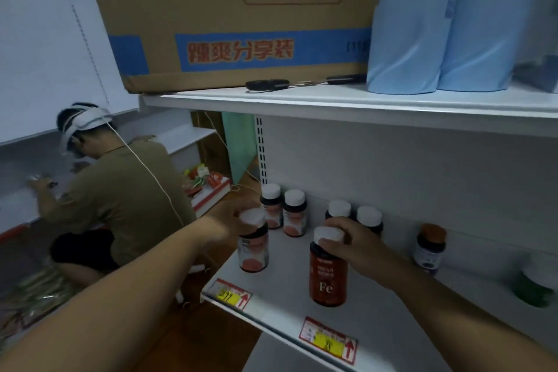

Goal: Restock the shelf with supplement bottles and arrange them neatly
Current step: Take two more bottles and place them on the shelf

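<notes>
My left hand [232,220] grips the white cap of a dark bottle with a red-orange label [253,251], standing near the left front of the white shelf [287,308]. My right hand [353,238] is closed on the cap of a red-brown "Fe" bottle [328,278] at the shelf's middle front. Two matching red-label bottles [283,211] stand side by side behind the left one. Two more white-capped bottles [353,211] stand behind my right hand, partly hidden. An orange-capped bottle [428,248] and a blurred green bottle [536,284] stand to the right.
Price tags [231,293] [327,341] hang on the shelf's front edge. The upper shelf [332,100] carries a cardboard box [235,18], blue rolls [437,24] and a black object [267,84]. A crouching person [120,190] in an olive shirt works at the left.
</notes>
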Available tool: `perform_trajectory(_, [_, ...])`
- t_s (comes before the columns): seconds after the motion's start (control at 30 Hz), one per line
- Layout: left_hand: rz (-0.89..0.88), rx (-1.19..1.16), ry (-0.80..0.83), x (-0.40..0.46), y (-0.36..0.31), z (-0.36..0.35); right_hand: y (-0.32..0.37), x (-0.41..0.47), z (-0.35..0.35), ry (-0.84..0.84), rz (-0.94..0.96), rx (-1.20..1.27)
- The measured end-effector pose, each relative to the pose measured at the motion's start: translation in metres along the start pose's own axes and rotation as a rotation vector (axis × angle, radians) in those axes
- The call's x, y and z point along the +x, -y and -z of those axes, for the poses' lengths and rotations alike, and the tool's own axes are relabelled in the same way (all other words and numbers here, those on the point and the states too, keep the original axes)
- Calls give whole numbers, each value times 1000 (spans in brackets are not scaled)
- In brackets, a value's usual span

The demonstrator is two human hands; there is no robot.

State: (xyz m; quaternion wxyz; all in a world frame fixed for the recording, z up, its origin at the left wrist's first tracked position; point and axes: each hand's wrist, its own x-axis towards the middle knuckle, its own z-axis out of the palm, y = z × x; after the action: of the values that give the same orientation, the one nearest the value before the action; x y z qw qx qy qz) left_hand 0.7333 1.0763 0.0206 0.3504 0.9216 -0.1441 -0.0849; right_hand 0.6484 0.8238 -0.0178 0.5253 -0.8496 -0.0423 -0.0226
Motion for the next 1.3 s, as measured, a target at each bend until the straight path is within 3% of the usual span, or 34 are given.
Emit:
perform_trajectory(0.37, [-143, 183, -41, 84, 21, -7, -33, 23, -2, -117, -63, -105])
perform_trajectory(0.73, [-261, 92, -58, 114, 53, -18, -23, 11, -19, -267, -85, -209])
perform_trajectory(0.97, [-259, 256, -106, 117, 51, -19, -23, 22, -23, -246, -80, -394])
perform_trajectory(1.13, [-316, 436, -94, 116, 48, -16, -33, 42, -23, -366, -67, -517])
perform_trajectory(1.3, [-359, 570, -95, 116, 45, -18, -33, 50, -29, -401, 18, -825])
